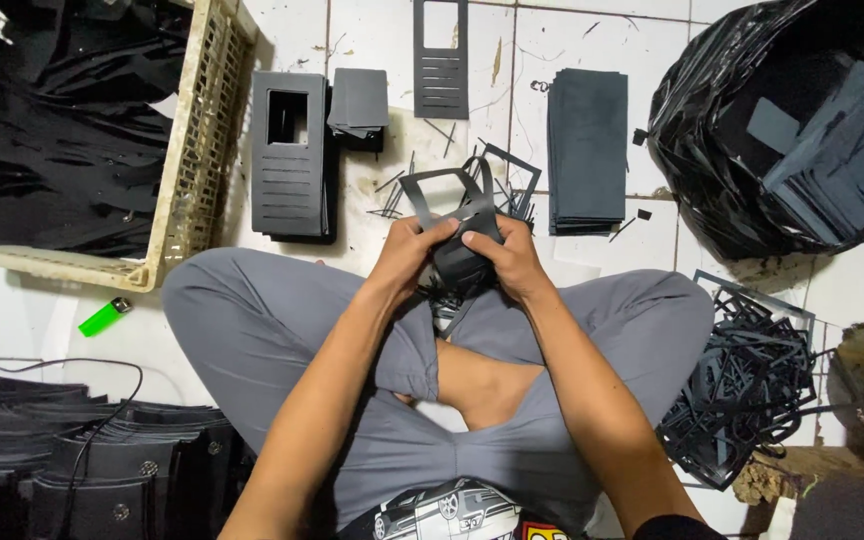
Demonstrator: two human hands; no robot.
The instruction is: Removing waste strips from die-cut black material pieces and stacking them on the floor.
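I sit cross-legged on a white tiled floor. My left hand [414, 250] and my right hand [505, 257] both grip a black die-cut sheet piece [455, 215] held over my knees, bent and twisted between them. A thin frame-like strip of the same piece sticks up toward the far side. Just beyond my hands lie thin black offcut strips [512, 185].
A cream plastic crate [195, 150] of black sheets stands at far left. Stacks of cut black panels [290, 155] and plain sheets [587, 150] lie ahead, a black bag [712, 130] of pieces far right, a scrap pile [742, 385] right, a green lighter [104, 317] left.
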